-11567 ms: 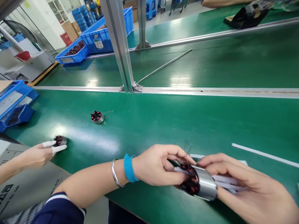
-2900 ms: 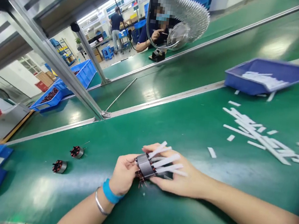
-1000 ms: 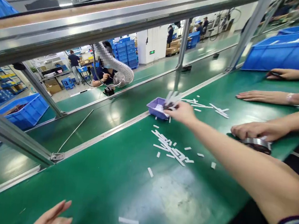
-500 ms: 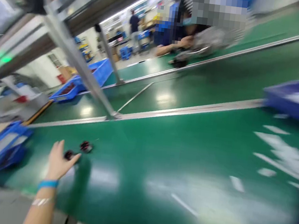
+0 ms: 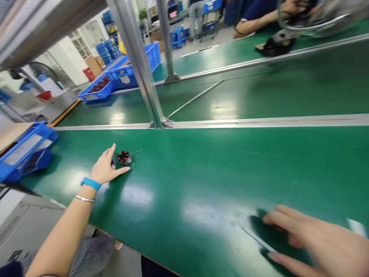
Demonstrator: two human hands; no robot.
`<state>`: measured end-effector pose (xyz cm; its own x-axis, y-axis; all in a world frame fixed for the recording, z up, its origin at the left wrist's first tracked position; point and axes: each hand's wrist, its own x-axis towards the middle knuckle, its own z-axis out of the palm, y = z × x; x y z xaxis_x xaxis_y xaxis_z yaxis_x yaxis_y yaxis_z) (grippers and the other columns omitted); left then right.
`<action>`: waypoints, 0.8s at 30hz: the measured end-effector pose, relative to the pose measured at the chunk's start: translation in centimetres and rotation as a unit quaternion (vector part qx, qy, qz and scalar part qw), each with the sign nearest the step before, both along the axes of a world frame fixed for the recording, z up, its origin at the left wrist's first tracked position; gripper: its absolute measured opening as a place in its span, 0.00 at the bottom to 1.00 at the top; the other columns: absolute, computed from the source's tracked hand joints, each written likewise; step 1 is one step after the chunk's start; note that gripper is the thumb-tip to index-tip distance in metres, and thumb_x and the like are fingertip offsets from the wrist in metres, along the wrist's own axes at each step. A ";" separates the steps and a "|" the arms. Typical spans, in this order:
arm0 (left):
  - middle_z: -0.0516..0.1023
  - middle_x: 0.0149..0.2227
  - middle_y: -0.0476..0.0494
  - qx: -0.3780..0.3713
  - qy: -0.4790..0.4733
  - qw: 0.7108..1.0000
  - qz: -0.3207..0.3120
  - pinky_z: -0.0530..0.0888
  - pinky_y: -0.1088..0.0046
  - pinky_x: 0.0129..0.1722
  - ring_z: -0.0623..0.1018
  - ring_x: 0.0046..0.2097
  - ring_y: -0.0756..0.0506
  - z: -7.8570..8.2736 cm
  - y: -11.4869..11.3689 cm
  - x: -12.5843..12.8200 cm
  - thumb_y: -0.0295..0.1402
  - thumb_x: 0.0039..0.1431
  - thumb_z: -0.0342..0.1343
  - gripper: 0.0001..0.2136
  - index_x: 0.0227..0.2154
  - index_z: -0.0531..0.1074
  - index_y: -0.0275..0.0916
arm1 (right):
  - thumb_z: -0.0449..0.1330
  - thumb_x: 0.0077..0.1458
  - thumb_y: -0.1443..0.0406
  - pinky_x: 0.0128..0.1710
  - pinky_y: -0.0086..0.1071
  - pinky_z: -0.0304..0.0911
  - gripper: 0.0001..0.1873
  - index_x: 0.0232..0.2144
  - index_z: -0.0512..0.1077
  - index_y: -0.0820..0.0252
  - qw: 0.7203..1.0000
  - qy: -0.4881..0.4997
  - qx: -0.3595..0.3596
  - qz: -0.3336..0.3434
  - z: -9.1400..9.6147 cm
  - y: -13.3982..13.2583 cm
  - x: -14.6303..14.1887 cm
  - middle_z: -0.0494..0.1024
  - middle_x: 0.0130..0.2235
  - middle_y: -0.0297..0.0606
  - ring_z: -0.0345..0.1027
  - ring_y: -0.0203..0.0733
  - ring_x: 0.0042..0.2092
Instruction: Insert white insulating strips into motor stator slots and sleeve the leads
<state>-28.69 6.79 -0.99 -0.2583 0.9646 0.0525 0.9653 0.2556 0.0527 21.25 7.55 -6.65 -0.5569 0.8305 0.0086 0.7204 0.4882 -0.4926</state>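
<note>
"Blue bins (image 5: 14, 170) at the left end of the green table (image 5: 194, 170); what comes after them?"

"The left hand (image 5: 103, 169), above a blue wristband (image 5: 91, 184) and a silver bangle (image 5: 85, 199). Thumb and fingers are spread wide about a coil (image 5: 113, 164), which they mostly hide"

"Has it got hold of it?"

"No closed grip shows; whether it touches, I cannot tell"

"And rightward?"

"A second coil (image 5: 124, 158) on the table just beside that hand, red and black, thin wires poking out; then a metal post (image 5: 153, 104) farther back"

"The far side?"

"A thin white strip (image 5: 258, 239) by the right hand's (image 5: 320, 249) thumb tip. That hand is blurred, thumb and fingers parted, nothing seen in its hold, a white scrap (image 5: 357, 226) partly behind it"
</note>
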 end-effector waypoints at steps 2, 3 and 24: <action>0.63 0.63 0.30 0.012 0.000 0.997 -0.070 0.66 0.52 0.59 0.66 0.63 0.32 -0.9 1.6 0.4 0.55 0.55 0.54 0.39 0.64 0.57 0.38 | 0.56 0.54 0.68 0.30 0.36 0.64 0.06 0.29 0.74 0.56 0.994 -0.078 -0.049 0.062 1.5 0.0 -1.4 0.79 0.38 0.44 0.73 0.42 0.29; 0.67 0.61 0.32 0.014 -0.004 0.995 -0.099 0.67 0.51 0.59 0.68 0.61 0.33 -1.3 2.5 1.0 0.54 0.57 0.53 0.35 0.62 0.61 0.39 | 0.55 0.54 0.70 0.30 0.35 0.62 0.09 0.27 0.73 0.57 0.989 -0.109 -0.061 0.076 2.2 0.2 -2.2 0.78 0.35 0.43 0.73 0.42 0.29; 0.44 0.71 0.28 -0.032 -0.368 0.814 -0.448 0.69 0.55 0.58 0.64 0.65 0.31 -2.5 9.3 34.6 0.32 0.47 0.64 0.49 0.69 0.41 0.40 | 0.56 0.36 0.73 0.25 0.27 0.51 0.07 0.19 0.61 0.57 0.985 0.100 -0.108 0.091 4.0 0.2 -1.8 0.68 0.21 0.29 0.56 0.32 0.23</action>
<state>5.94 16.05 -3.46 0.6122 0.7775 0.1437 0.4781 -0.5088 0.7159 19.46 7.75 -2.61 -0.7012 0.7122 -0.0329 0.5093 0.4682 -0.7221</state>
